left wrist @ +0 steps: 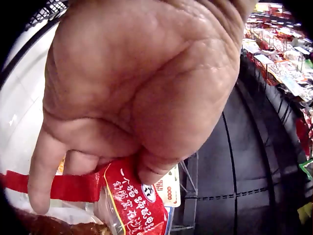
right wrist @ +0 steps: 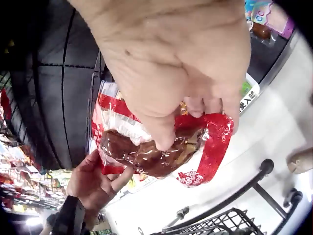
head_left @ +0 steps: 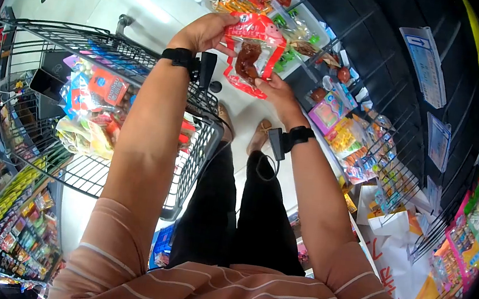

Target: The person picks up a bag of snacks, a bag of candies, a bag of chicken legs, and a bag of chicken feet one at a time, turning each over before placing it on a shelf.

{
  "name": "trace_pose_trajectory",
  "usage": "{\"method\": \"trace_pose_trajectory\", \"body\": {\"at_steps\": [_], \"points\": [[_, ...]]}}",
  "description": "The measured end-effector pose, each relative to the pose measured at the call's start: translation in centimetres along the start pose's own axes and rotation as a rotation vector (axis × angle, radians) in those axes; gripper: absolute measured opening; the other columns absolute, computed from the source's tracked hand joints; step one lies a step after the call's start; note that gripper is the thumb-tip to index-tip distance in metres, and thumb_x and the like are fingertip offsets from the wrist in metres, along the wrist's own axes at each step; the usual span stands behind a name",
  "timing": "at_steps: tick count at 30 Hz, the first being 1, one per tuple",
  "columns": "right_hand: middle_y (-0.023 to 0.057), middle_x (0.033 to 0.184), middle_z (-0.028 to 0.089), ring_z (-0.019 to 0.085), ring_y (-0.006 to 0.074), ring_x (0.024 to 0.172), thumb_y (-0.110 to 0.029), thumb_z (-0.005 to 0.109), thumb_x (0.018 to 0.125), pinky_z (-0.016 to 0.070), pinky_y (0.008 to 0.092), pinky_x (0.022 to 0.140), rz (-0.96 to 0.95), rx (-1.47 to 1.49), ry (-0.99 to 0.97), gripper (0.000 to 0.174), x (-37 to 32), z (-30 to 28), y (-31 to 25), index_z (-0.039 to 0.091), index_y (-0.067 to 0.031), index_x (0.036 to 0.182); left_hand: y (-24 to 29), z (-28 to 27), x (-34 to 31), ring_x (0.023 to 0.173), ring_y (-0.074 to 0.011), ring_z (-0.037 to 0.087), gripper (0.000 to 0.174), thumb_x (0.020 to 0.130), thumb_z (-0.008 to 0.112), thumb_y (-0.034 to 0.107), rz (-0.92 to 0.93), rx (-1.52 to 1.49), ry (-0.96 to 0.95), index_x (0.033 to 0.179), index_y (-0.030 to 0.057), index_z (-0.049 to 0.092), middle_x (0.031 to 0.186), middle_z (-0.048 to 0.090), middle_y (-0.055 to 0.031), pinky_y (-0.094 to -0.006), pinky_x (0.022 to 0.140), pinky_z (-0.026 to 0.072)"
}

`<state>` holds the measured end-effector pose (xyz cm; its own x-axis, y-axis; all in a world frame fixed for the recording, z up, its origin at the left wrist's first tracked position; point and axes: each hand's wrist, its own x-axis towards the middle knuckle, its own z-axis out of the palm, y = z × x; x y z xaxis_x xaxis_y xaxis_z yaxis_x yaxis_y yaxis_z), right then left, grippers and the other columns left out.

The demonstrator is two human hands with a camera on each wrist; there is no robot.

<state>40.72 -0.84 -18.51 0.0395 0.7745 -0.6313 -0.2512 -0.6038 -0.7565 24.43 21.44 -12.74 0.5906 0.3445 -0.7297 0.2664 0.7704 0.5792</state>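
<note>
A red packet (head_left: 252,55) with a clear window showing a brown, glossy piece of food is held up between both hands. The left hand (head_left: 203,32) pinches its upper left edge, thumb on the printed front in the left wrist view, where the packet (left wrist: 132,200) shows white lettering. At the packet's lower right edge, the right hand (head_left: 281,99) grips with the thumb over the front and fingers behind. The right wrist view shows that thumb lying across the window of the packet (right wrist: 146,152), with the left hand (right wrist: 95,188) at the far end.
A black wire cart (head_left: 135,71) with colourful bags (head_left: 100,93) in it stands to the left. Trays of packaged food (head_left: 296,28) line the front right, beside a dark rack (head_left: 383,53) with price tags. Shelves of goods (head_left: 32,231) stand at the lower left. The person's feet are below.
</note>
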Motion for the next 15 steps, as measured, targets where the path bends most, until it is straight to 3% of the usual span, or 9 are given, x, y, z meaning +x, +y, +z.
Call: {"method": "trace_pose_trajectory", "body": {"at_steps": [3, 8, 11, 15], "points": [[0.0033, 0.116, 0.063, 0.058, 0.0106, 0.105, -0.022, 0.062, 0.095, 0.0445, 0.0264, 0.093, 0.08, 0.048, 0.013, 0.038, -0.9, 0.0, -0.9, 0.056, -0.0043, 0.128, 0.1, -0.1, -0.6, 0.094, -0.0232, 0.068, 0.036, 0.102, 0.044, 0.028, -0.001, -0.026, -0.01, 0.128, 0.0031, 0.05, 0.113, 0.066, -0.0093, -0.0493, 0.08, 0.0601], [0.0031, 0.115, 0.063, 0.059, 0.0098, 0.103, -0.021, 0.057, 0.099, 0.0456, 0.0253, 0.091, 0.07, 0.136, -0.002, 0.034, -1.2, 0.0, -1.0, 0.056, -0.0041, 0.128, 0.1, -0.2, 0.0, 0.079, -0.0206, 0.067, 0.032, 0.1, 0.047, 0.026, -0.003, -0.066, -0.039, 0.117, 0.001, 0.054, 0.096, 0.068, -0.0074, -0.0509, 0.078, 0.0598], [0.003, 0.114, 0.064, 0.059, 0.0097, 0.103, -0.021, 0.056, 0.1, 0.0458, 0.0253, 0.091, 0.063, 0.123, -0.01, 0.033, -0.7, -0.5, -0.2, 0.056, -0.0038, 0.128, 0.0, -0.2, 0.2, 0.075, -0.0201, 0.066, 0.03, 0.1, 0.047, 0.026, 0.006, -0.075, -0.028, 0.116, 0.0015, 0.055, 0.094, 0.068, -0.0067, -0.0505, 0.077, 0.0599], [0.0028, 0.114, 0.064, 0.059, 0.0095, 0.103, -0.021, 0.053, 0.101, 0.0455, 0.0253, 0.092, 0.035, 0.145, -0.034, 0.032, -0.8, -0.6, -0.4, 0.056, -0.0031, 0.127, -0.1, -0.2, 0.1, 0.087, -0.024, 0.069, 0.036, 0.102, 0.042, 0.027, 0.03, -0.06, -0.048, 0.124, 0.0001, 0.05, 0.106, 0.068, -0.0129, -0.0495, 0.08, 0.0599]]}}
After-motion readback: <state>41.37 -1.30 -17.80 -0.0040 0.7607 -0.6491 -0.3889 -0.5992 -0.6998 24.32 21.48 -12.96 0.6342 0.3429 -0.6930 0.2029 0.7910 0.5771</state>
